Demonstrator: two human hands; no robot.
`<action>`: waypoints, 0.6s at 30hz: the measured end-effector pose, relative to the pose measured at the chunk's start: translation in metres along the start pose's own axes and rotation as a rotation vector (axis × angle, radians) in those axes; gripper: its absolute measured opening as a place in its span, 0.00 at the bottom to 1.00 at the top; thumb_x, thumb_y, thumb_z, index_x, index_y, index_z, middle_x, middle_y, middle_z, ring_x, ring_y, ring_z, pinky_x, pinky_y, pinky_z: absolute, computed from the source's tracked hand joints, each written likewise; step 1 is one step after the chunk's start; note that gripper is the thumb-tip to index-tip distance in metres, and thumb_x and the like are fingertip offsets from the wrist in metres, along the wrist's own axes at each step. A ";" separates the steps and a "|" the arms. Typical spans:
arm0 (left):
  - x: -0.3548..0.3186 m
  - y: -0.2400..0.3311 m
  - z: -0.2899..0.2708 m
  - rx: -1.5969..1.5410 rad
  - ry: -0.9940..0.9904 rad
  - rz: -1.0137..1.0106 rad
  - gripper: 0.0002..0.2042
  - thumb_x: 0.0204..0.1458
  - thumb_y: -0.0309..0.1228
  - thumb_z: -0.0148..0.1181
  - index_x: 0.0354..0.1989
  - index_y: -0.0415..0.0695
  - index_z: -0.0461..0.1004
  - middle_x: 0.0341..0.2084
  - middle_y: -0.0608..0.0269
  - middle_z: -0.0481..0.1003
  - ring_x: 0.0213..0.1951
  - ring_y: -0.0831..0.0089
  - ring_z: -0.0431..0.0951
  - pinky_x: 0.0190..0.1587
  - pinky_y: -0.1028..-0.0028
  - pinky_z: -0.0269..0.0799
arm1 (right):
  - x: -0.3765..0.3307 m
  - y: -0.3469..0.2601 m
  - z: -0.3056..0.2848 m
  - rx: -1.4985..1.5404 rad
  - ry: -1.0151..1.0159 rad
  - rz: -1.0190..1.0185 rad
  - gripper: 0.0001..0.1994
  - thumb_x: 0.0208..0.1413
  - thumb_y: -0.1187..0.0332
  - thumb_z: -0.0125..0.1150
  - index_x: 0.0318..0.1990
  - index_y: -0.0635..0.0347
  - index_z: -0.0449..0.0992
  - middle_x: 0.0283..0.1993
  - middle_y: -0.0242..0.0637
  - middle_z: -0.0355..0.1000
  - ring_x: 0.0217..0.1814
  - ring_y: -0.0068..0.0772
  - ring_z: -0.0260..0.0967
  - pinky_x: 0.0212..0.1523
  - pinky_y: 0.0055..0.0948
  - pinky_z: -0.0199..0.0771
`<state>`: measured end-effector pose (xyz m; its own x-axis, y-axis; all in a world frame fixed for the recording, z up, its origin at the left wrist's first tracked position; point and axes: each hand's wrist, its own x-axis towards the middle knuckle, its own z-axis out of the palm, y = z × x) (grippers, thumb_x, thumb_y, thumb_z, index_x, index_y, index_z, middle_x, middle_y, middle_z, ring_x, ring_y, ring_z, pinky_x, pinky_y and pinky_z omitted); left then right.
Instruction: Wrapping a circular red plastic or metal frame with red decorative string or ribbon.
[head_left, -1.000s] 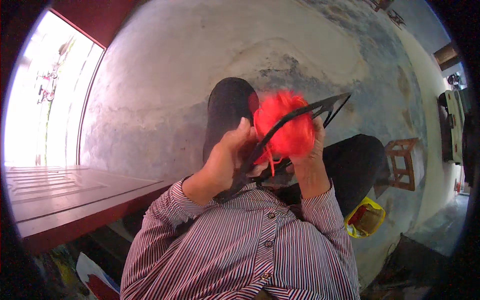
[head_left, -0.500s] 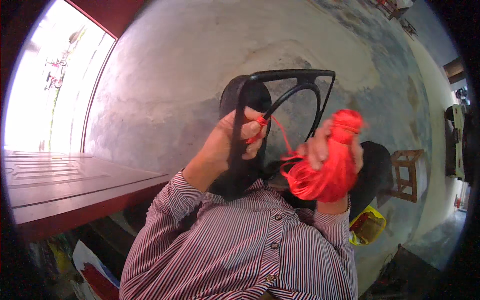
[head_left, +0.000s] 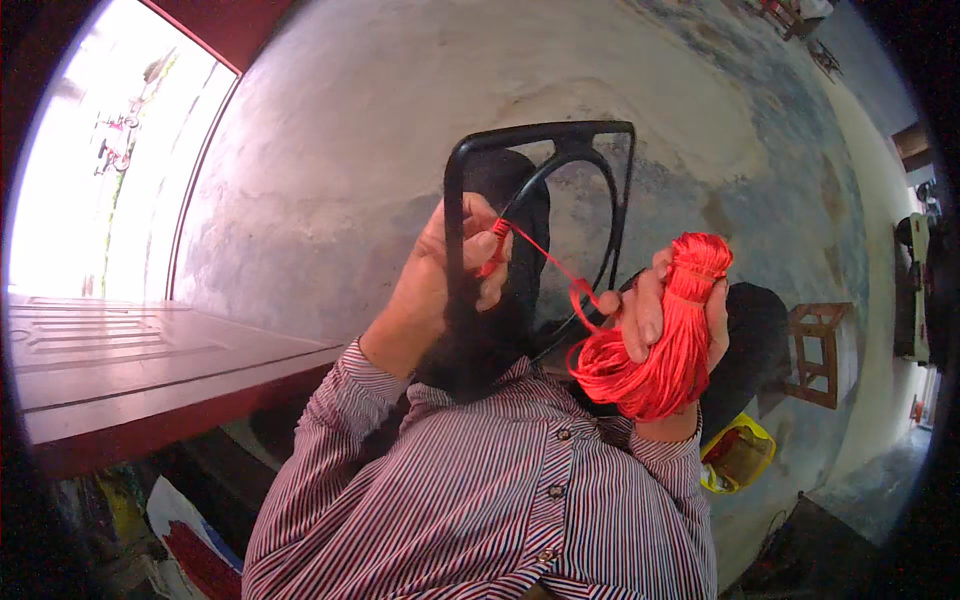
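Note:
A black frame [head_left: 545, 132] with an oval inner ring [head_left: 612, 195] stands upright above my lap. My left hand [head_left: 422, 275] is closed on the ring's left side, pinching the red cord wound around it [head_left: 501, 228]; its fingers reach past the frame's left bar. From this winding a single strand runs down to the right into a thick hank of red cord [head_left: 668, 350]. My right hand [head_left: 643, 315] is wrapped round that hank, which is bound near its top. Loose loops hang at the hank's left side, and part of the right hand's fingers is hidden behind it.
To the left is a dark red panelled table [head_left: 160, 350], with a bright doorway beyond it. A wooden stool [head_left: 820, 355] stands on the concrete floor [head_left: 390, 90] at the right. Beside my right arm lies a yellow container [head_left: 755, 455].
The frame has shifted slightly left and up with my left hand. My right hand and the hank have moved a little down and right, and the strand between them is longer.

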<state>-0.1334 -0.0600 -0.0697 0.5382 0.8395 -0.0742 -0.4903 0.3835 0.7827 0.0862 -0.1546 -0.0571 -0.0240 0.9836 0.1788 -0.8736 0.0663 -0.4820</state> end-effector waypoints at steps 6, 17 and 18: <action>-0.006 0.001 -0.018 0.014 0.191 -0.076 0.14 0.55 0.36 0.57 0.46 0.45 0.65 0.28 0.60 0.72 0.19 0.75 0.70 0.17 0.77 0.63 | -0.003 -0.036 -0.067 0.173 0.019 -0.203 0.22 0.60 0.51 0.45 0.52 0.61 0.65 0.41 0.41 0.73 0.47 0.50 0.71 0.50 0.51 0.72; -0.006 -0.015 0.031 -0.152 0.358 -0.250 0.15 0.60 0.39 0.46 0.46 0.40 0.70 0.30 0.66 0.72 0.24 0.76 0.71 0.24 0.76 0.67 | 0.037 0.019 0.036 -1.037 0.318 0.127 0.21 0.49 0.72 0.63 0.51 0.64 0.67 0.42 0.36 0.72 0.42 0.22 0.70 0.45 0.23 0.70; -0.007 -0.018 0.029 -0.152 0.352 -0.255 0.15 0.60 0.39 0.46 0.46 0.40 0.70 0.30 0.66 0.72 0.24 0.76 0.71 0.24 0.76 0.67 | 0.038 0.027 0.024 -1.060 0.285 0.027 0.19 0.50 0.70 0.64 0.49 0.64 0.69 0.41 0.32 0.72 0.38 0.19 0.68 0.41 0.20 0.68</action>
<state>-0.1084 -0.0841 -0.0649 0.4014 0.7809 -0.4786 -0.4816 0.6244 0.6149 0.0500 -0.1193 -0.0432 0.1958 0.9805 0.0177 -0.0098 0.0200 -0.9998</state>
